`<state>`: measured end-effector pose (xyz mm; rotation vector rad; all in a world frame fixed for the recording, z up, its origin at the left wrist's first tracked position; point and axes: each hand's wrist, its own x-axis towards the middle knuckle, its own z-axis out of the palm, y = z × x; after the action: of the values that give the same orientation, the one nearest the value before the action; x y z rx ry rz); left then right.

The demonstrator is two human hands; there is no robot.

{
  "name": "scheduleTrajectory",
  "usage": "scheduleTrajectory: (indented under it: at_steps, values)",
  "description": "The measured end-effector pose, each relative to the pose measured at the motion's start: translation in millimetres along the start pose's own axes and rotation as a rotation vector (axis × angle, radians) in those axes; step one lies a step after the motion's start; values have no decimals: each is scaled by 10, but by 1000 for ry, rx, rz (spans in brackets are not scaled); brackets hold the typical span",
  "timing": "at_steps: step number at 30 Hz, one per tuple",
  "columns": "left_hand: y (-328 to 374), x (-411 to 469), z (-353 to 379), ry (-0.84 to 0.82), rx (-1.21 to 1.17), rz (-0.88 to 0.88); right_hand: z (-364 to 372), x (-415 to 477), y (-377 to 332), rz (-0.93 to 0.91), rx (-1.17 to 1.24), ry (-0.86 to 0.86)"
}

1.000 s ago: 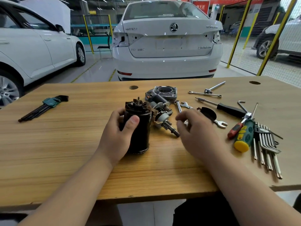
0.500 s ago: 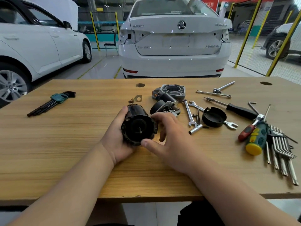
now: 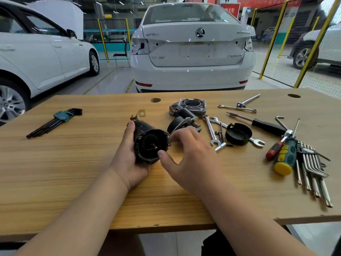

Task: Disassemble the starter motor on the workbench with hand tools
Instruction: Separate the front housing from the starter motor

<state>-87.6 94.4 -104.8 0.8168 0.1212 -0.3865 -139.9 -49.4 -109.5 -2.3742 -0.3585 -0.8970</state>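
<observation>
Head: two hands [image 3: 127, 161] [image 3: 193, 156], one motor [image 3: 147, 145].

Colours noted
Workbench [image 3: 73, 172] tan, striped wood grain; motor housing [image 3: 147, 137] black; hex-key holder [image 3: 61, 116] green; screwdriver handle [image 3: 285, 157] green and yellow.

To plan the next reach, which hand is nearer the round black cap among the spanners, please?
Right. The right hand lies left of the round black cap; the left hand grips the black motor body farther left.
</observation>
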Motion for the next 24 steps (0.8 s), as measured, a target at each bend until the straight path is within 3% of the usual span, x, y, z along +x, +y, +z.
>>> scheduleTrajectory:
  at_steps: [10,15,17,21,24]
  values:
    - [-29,9,-22,-68,134,63,31,95,174,322,448,-349]
    - [-14,36,-5,-71,252,87,-9,73,229,333,444,-373]
    - [61,68,1,17,399,113,-106,94,286,329,447,-363]
    - [400,269,1,335,798,83,-390,325,572,435,316,-128]
    - [674,433,49,523,1220,86,-443,518,811,572,170,-191]
